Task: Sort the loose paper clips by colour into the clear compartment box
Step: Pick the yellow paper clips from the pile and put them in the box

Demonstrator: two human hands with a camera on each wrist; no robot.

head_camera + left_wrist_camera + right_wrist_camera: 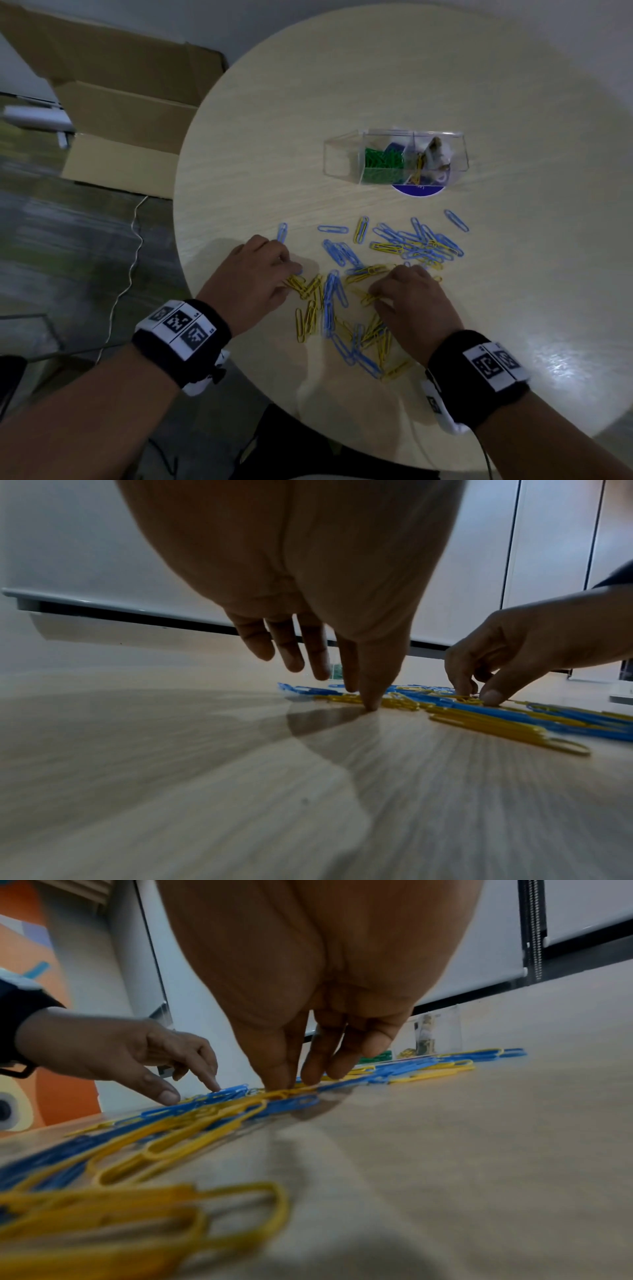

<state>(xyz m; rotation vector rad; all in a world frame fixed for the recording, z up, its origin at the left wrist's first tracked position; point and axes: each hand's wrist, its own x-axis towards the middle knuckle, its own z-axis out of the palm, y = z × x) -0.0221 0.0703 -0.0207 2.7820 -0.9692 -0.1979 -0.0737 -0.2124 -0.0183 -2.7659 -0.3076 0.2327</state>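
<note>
Green clips (pixel 382 163) sit in the box (pixel 337 157), while blue and yellow clips (pixel 346 301) still litter the surface (pixel 411 85); the left hand (pixel 255 274) presses spread fingers down, and the right hand (pixel 411 301) pinches a yellow clip (pixel 368 298).

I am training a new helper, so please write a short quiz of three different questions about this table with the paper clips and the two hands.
1. True or false: green paper clips lie loose on the table.
2. Which colours are the loose clips near the hands? A) red and white B) blue and yellow C) green and black
3. Fill in: the clear compartment box stands on the ____ side of the loose clips, away from the person.

Key
1. False: the green clips are inside the box.
2. B: blue clips and yellow clips lie mixed; the left hand and right hand both touch the pile with their fingertips.
3. far
</note>
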